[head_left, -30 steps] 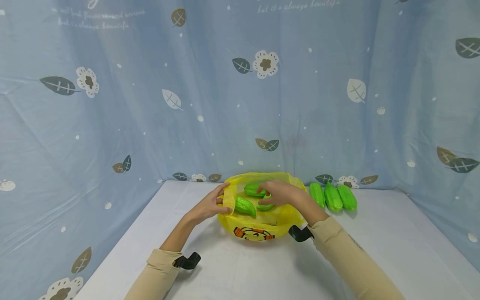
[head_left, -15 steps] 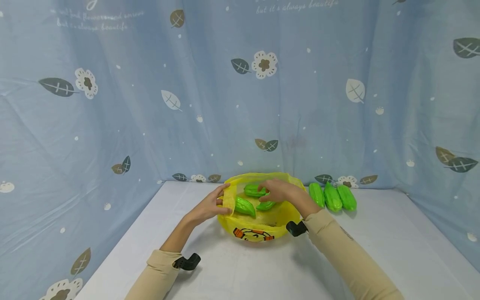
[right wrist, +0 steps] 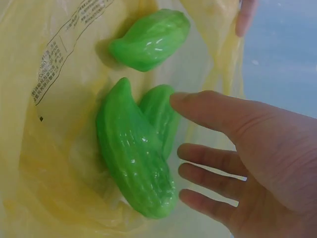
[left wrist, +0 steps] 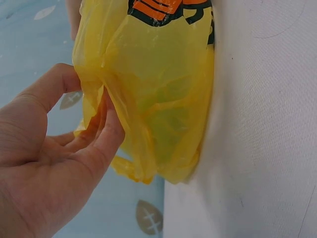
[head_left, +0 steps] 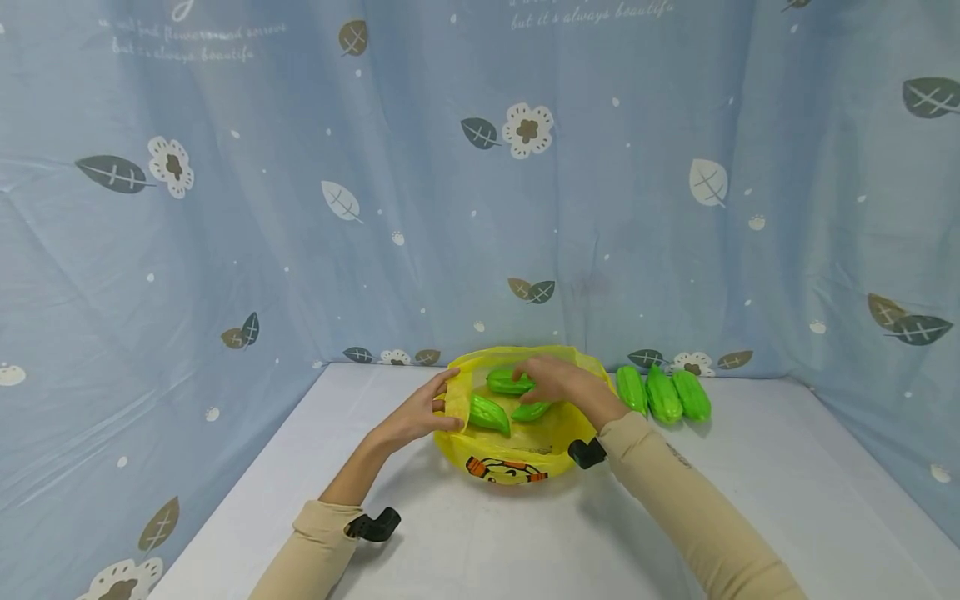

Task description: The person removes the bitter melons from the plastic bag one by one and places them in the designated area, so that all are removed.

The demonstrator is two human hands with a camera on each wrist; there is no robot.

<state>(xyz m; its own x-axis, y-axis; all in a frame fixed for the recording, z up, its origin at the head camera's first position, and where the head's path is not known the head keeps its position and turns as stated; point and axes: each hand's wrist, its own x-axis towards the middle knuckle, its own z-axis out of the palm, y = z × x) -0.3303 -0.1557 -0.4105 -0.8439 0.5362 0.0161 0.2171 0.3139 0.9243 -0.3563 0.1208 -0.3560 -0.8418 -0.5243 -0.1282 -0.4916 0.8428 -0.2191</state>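
1 wht tbl [head_left: 487, 550], blue curtain [head_left: 435, 250] behind: L hand [head_left: 415, 418] pinches bag [head_left: 476, 448], R hand [head_left: 555, 379] spread.

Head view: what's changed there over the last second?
The beige right sleeve has shifted slightly left and forward, the bare right hand staying over the yellow plastic bag; any grasp or release is unclear. The bare left hand still holds the bag's edge; three ridged green vegetables remain inside, three others on the white table.
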